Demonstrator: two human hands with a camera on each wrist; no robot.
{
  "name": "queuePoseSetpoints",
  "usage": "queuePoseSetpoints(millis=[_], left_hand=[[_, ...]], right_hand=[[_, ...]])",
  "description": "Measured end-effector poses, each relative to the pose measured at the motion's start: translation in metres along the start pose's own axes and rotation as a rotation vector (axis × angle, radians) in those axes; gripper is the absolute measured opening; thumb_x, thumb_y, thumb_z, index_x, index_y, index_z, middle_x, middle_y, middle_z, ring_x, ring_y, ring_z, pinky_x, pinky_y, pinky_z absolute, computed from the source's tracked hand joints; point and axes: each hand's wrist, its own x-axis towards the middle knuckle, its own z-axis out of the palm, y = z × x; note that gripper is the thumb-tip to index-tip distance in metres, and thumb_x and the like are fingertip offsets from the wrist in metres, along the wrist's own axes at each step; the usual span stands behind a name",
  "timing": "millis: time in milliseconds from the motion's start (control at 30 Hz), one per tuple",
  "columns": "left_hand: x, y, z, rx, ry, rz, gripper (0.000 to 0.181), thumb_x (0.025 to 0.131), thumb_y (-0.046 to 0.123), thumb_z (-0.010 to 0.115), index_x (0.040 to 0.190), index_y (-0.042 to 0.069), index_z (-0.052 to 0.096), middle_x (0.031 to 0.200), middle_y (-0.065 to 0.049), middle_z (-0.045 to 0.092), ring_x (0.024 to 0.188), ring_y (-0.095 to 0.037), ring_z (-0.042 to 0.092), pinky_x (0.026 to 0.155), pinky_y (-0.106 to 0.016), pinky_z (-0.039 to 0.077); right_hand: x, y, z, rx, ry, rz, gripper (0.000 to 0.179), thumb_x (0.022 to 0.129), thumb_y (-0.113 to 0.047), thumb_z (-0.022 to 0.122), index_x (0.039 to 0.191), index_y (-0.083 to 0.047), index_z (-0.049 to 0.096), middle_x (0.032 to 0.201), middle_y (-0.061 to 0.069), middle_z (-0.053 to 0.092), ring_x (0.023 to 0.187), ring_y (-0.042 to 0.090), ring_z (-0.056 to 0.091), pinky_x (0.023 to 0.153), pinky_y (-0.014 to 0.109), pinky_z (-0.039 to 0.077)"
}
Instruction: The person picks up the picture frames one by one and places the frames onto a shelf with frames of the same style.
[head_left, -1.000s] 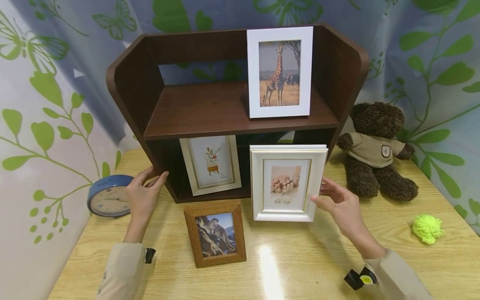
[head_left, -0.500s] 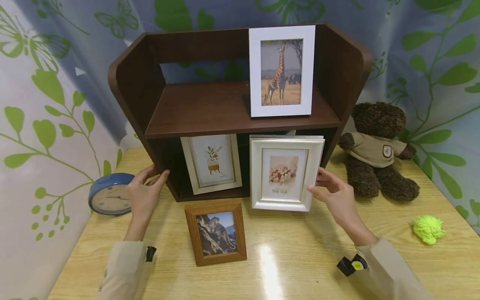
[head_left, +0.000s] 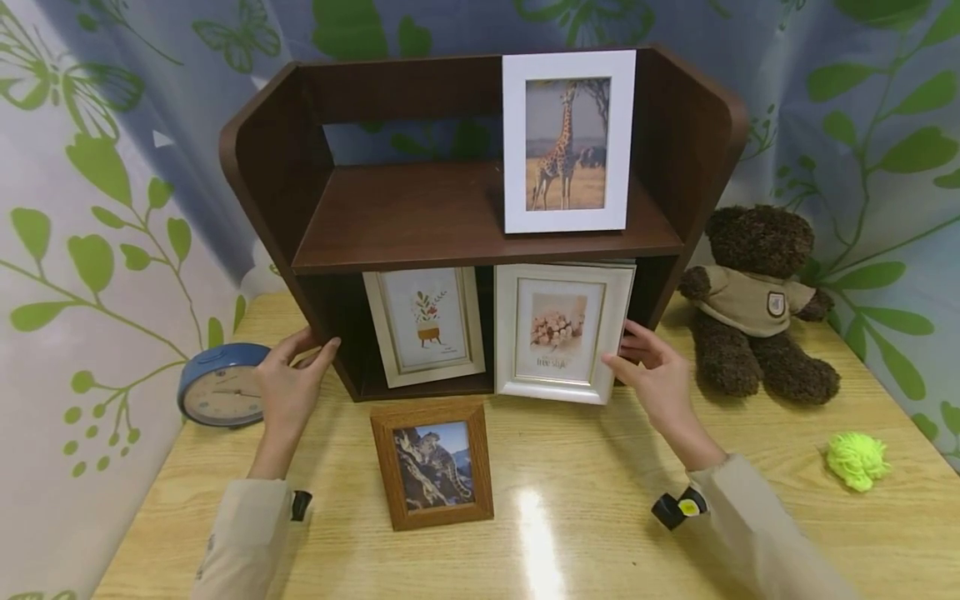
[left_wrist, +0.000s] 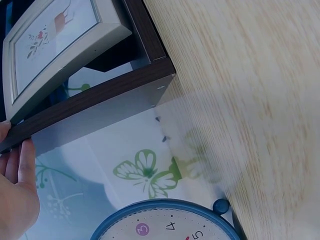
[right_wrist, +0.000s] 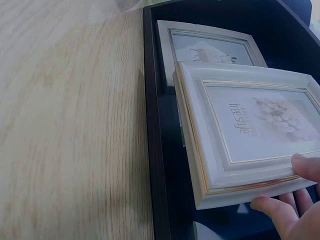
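Since the earlier frame, the white frame [head_left: 562, 333] with the flower picture has gone farther back and a little left, from before the bookshelf [head_left: 480, 204] into the right part of its lower opening, and the right hand [head_left: 656, 383] has travelled with it. It sits there right of the cream frame [head_left: 426, 329], tilted slightly, its lower edge close to the bottom board; whether it touches that board I cannot tell. That hand is nearly closed, pinching the frame's right side, thumb over the front moulding and fingers behind. Well to the left, the left hand [head_left: 291, 387] grips the front edge of the bookshelf's left side panel, fingers and thumb drawn in on either side. Judging by its thick moulding, the white frame should be stiff and moderately light, though a one-sided pinch would let the far left corner sag or swing. Its smooth finish may be slippery, and if the front pane is glass, a knock could crack it. Best hold is low on the right side, thumb on the moulding and off the picture, fingers spread behind; a second hand under the bottom edge would steady it.
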Motion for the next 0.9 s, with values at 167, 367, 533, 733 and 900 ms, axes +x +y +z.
queuePoseSetpoints(millis=[167,367,533,733,900], left_hand=[[0.000,0.000,0.001,-0.009,-0.003,0.007,0.030,0.081,0.005,0.075,0.108,-0.007,0.068,0.102,-0.013,0.066,0.089,0.007,0.059,0.074,-0.006,0.052],[0.000,0.001,0.000,-0.011,-0.001,0.014,0.030,0.082,0.006,0.075,0.108,-0.008,0.068,0.102,-0.015,0.066,0.088,0.007,0.060,0.075,-0.007,0.052],[0.000,0.000,0.001,0.001,0.006,0.014,0.029,0.082,0.006,0.074,0.107,-0.006,0.069,0.099,-0.009,0.066,0.087,0.007,0.060,0.075,-0.009,0.053],[0.000,0.000,0.001,-0.004,0.011,0.023,0.028,0.082,0.005,0.074,0.106,-0.006,0.069,0.097,-0.007,0.066,0.087,0.007,0.061,0.075,-0.009,0.054],[0.000,0.000,0.001,-0.010,0.007,0.034,0.029,0.081,0.004,0.074,0.107,-0.008,0.068,0.100,-0.018,0.066,0.087,0.007,0.060,0.075,-0.008,0.053]], right_hand=[[0.005,0.003,0.005,-0.011,0.024,0.005,0.053,0.084,-0.005,0.072,0.134,-0.006,0.055,0.091,-0.019,0.057,0.086,-0.005,0.057,0.072,0.010,0.053],[0.008,0.007,0.012,-0.006,0.060,-0.021,0.051,0.084,-0.002,0.072,0.132,-0.005,0.056,0.095,-0.011,0.059,0.085,-0.006,0.057,0.074,0.009,0.053],[0.009,0.010,0.017,-0.028,0.102,-0.070,0.050,0.082,0.000,0.073,0.130,-0.005,0.058,0.103,0.010,0.064,0.084,-0.008,0.057,0.071,0.008,0.052],[0.009,0.012,0.022,-0.043,0.105,-0.098,0.050,0.083,0.000,0.072,0.130,-0.004,0.058,0.108,0.015,0.063,0.085,-0.008,0.055,0.073,0.006,0.051],[0.010,0.013,0.025,-0.048,0.089,-0.086,0.050,0.083,-0.002,0.072,0.131,-0.006,0.057,0.111,0.016,0.062,0.086,-0.008,0.055,0.074,0.006,0.050]])
